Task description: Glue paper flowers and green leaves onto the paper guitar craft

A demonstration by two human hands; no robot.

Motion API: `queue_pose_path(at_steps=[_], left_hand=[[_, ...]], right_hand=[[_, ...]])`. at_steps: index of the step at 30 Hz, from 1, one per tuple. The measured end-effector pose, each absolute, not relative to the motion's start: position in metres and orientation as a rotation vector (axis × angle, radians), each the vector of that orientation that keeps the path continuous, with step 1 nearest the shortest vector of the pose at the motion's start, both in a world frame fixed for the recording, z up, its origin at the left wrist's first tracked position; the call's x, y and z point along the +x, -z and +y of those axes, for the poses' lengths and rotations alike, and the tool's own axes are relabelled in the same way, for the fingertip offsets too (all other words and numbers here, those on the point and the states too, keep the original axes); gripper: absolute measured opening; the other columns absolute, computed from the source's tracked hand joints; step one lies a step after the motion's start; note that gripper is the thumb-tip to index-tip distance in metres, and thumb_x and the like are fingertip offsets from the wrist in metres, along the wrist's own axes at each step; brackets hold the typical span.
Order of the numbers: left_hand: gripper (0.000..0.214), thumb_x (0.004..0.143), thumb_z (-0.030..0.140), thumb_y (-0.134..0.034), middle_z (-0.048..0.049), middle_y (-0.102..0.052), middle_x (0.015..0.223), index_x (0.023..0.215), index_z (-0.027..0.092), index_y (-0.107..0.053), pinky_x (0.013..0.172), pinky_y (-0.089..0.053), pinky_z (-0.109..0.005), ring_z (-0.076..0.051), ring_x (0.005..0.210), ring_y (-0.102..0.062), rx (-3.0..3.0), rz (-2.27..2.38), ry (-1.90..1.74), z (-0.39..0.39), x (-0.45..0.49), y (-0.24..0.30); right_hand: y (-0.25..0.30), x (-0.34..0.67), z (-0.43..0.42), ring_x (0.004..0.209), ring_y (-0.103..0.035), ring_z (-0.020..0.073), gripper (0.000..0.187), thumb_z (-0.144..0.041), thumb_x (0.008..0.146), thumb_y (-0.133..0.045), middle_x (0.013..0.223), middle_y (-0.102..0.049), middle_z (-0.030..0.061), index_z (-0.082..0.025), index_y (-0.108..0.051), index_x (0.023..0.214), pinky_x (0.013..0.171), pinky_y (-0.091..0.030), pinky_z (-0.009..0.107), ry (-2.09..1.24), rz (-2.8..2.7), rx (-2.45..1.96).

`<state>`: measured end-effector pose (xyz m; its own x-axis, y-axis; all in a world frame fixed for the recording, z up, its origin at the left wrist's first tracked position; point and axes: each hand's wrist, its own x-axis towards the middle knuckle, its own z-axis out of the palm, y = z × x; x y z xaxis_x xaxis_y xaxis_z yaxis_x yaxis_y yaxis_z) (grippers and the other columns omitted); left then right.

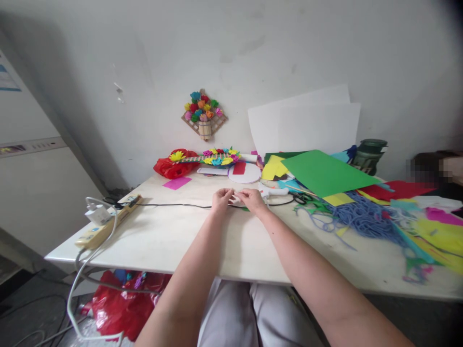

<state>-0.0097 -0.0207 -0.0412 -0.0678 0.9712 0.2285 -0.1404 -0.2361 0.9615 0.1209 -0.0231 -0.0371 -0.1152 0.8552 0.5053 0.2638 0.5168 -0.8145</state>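
My left hand [222, 198] and my right hand [251, 198] meet over the middle of the table, fingertips nearly touching. Both are closed in a pinch; what lies between the fingers is too small to make out. Just beyond my right hand lies a white glue gun [277, 191], partly hidden by that hand. A black cable [173, 205] runs along the table behind my wrists. To the right of the glue gun are black-handled scissors [302, 198]. A white oval board [249, 174] with a red piece [239, 167] on it rests behind my hands.
At left a power strip [94, 235] with a white charger [97, 214] sits near the table edge. Green sheet [327, 172], blue yarn [365, 217] and coloured scraps crowd the right. Paper flowers [220, 156] lie at the back; a red bag [123, 303] is below.
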Motion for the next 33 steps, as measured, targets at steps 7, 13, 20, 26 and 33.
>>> queue_pose_path(at_steps=[7, 13, 20, 26, 33], left_hand=[[0.039, 0.063, 0.048, -0.069, -0.0081, -0.067, 0.071, 0.075, 0.012, -0.062, 0.050, -0.043, -0.024, -0.012, 0.053, -0.057, 1.319, 0.926, -1.234, -0.026, -0.005, 0.040], [0.031, 0.062, 0.041, -0.070, -0.0036, -0.061, 0.056, 0.063, 0.013, -0.058, 0.049, -0.042, -0.023, -0.010, 0.046, -0.052, 1.336, 0.963, -1.276, -0.025, -0.005, 0.043], [0.033, 0.060, 0.041, -0.072, -0.0002, -0.055, 0.050, 0.058, 0.013, -0.055, 0.044, -0.037, -0.021, -0.008, 0.041, -0.049, 1.282, 0.874, -1.355, -0.023, -0.008, 0.046], [0.041, 0.064, 0.050, -0.067, 0.0000, -0.054, 0.049, 0.068, 0.011, -0.059, 0.044, -0.038, -0.021, -0.009, 0.042, -0.051, 1.286, 0.843, -1.315, -0.023, -0.008, 0.044], [0.039, 0.065, 0.049, -0.067, -0.0040, -0.059, 0.054, 0.066, 0.011, -0.058, 0.047, -0.042, -0.022, -0.012, 0.047, -0.056, 1.228, 0.771, -1.215, -0.025, -0.009, 0.043]], right_hand=[[0.022, 0.125, -0.033, 0.077, -0.061, 0.0175, 0.040, -0.053, 0.075, -0.052, 0.077, -0.068, 0.0048, -0.017, -0.069, 0.077, 0.076, -0.046, 0.031, -0.919, -1.447, -0.828], [0.024, 0.121, -0.034, 0.081, -0.061, 0.0193, 0.037, -0.046, 0.078, -0.050, 0.079, -0.069, 0.0047, -0.017, -0.071, 0.088, 0.077, -0.047, 0.032, -0.886, -1.600, -0.849], [0.026, 0.121, -0.032, 0.098, -0.059, 0.0198, 0.030, -0.029, 0.072, -0.054, 0.101, -0.069, 0.0047, -0.019, -0.070, 0.097, 0.088, -0.045, 0.034, -1.051, -1.568, -0.783], [0.031, 0.119, -0.030, 0.096, -0.060, 0.0173, 0.045, -0.018, 0.063, -0.061, 0.104, -0.068, 0.0036, -0.022, -0.064, 0.108, 0.089, -0.045, 0.035, -1.252, -1.418, -0.702], [0.042, 0.118, -0.019, 0.076, -0.065, 0.0180, 0.030, -0.034, 0.060, -0.071, 0.083, -0.071, 0.0048, -0.017, -0.071, 0.085, 0.079, -0.050, 0.037, -1.131, -1.388, -0.834]])
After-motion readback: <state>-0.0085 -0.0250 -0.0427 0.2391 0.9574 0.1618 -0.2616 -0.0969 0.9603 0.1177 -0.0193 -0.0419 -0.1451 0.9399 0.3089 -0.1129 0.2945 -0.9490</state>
